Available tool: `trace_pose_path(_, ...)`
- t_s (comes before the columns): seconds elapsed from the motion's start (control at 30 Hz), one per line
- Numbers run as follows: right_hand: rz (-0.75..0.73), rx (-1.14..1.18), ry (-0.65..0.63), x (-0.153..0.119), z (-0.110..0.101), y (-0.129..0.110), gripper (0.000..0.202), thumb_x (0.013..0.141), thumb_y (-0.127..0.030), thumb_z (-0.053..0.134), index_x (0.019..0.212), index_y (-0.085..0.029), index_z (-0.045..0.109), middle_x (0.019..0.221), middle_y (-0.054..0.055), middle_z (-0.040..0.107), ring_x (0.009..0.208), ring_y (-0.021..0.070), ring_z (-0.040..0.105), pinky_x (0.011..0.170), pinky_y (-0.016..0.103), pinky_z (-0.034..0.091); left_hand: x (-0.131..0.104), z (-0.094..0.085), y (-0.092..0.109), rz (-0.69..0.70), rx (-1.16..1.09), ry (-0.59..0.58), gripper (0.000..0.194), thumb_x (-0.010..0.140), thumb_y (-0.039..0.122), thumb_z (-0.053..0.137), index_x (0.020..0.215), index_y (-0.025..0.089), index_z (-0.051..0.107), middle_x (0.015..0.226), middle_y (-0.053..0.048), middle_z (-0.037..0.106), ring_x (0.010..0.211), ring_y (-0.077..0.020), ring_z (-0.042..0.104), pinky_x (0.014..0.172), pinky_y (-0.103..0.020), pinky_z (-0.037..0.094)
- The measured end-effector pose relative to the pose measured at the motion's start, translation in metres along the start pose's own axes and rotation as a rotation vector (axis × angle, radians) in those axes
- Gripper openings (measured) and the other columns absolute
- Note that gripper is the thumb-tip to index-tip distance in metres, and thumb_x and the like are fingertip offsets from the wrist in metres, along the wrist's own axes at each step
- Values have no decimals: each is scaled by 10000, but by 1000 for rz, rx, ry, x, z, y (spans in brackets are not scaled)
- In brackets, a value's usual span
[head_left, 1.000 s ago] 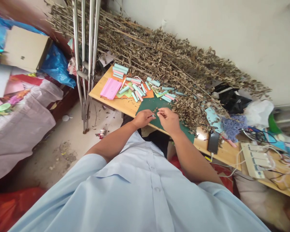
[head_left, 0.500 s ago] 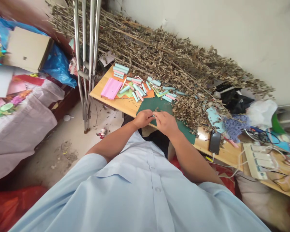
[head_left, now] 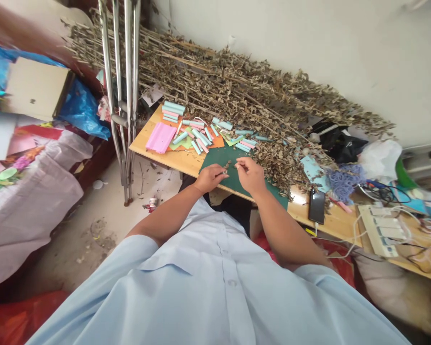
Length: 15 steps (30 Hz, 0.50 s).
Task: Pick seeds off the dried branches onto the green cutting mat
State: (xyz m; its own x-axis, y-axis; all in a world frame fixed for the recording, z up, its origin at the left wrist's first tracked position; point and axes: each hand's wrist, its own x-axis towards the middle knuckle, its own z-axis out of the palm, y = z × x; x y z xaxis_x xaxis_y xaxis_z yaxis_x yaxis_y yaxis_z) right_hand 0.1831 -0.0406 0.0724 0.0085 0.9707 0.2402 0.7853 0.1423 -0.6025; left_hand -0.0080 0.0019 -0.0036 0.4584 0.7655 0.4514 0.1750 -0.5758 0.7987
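My left hand [head_left: 211, 178] is closed above the front edge of the dark green mat [head_left: 221, 154], its fingertips pinched on a small, pale thing too tiny to name. To its right and a little apart, my right hand [head_left: 250, 175] hovers over the mat with thumb and fingertips pressed together; whatever they hold, if anything, cannot be made out. A few dry crumbs lie on the mat between the hands. Just right of my right hand is a heap of crumbled dried leaves [head_left: 275, 165]. Blue and pink paper rolls [head_left: 201, 139] lie beyond the mat to the left.
Long dried leafy stalks [head_left: 215, 76] cover the table's back along the wall. Metal crutches [head_left: 127, 96] stand at its left end, near a pink paper stack [head_left: 160, 137]. On the right are a phone [head_left: 316, 206], blue yarn [head_left: 345, 182] and a power strip [head_left: 377, 230] with cables.
My hands have come apart: the right has moved away to the right and slightly farther over the mat. My left stays near the mat's front edge, and the whole view has shifted slightly.
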Motion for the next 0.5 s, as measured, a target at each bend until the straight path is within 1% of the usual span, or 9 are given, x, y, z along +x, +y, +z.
trace_pose_path(0.03,24,7,5,1,3,8,289,934,-266,517,1173,-201,666,1029,82,749,865,208,699,867,371,559,0,0,0,4,1,11,275,950,419,645,1014,178,762,1014,-110,734,982,-200,685,912,-337,551)
trace_pose_path(0.1,32,-5,-41,2,10,20,271,879,-223,559,1109,-193,700,1006,74,742,815,194,681,849,361,553,1,-1,2,4,6,17,280,951,418,642,1005,173,766,1012,-113,731,960,-196,683,898,-333,553)
trace_pose_path(0.17,17,-26,-97,3,19,25,278,850,-186,577,1087,-189,722,1008,71,732,818,187,666,856,353,543,1,-2,5,0,12,-4,281,957,418,631,990,176,768,981,-108,726,934,-191,678,878,-328,553)
trace_pose_path(0.27,-2,-63,-152,5,31,21,340,860,-182,594,1175,-203,720,1030,67,716,852,185,654,862,335,529,2,-5,9,-8,18,-38,283,970,415,603,975,185,769,948,-100,715,919,-190,672,860,-326,549)
trace_pose_path(0.33,-1,-100,-194,9,37,17,379,863,-192,613,1229,-215,707,1038,65,705,864,187,649,853,324,522,3,-6,10,-13,21,-41,283,978,408,588,982,191,769,951,-99,709,922,-189,669,861,-326,546)
trace_pose_path(0.37,3,-118,-214,11,39,15,371,866,-197,617,1223,-217,713,1030,65,701,871,189,648,849,320,518,3,-6,11,-12,23,-43,281,980,404,583,984,193,769,953,-97,708,924,-188,668,864,-325,545)
trace_pose_path(0.43,13,-140,-236,14,41,15,306,876,-203,608,1151,-216,740,998,63,697,877,191,646,848,316,514,3,-7,10,-8,31,-51,275,982,397,580,972,197,768,945,-90,708,923,-184,666,865,-320,542)
trace_pose_path(0.5,18,-122,-222,16,41,16,249,885,-207,589,1068,-214,757,980,63,698,870,190,649,854,321,518,3,-6,8,-2,43,-52,269,981,394,586,949,197,767,937,-85,711,920,-182,664,863,-315,539)
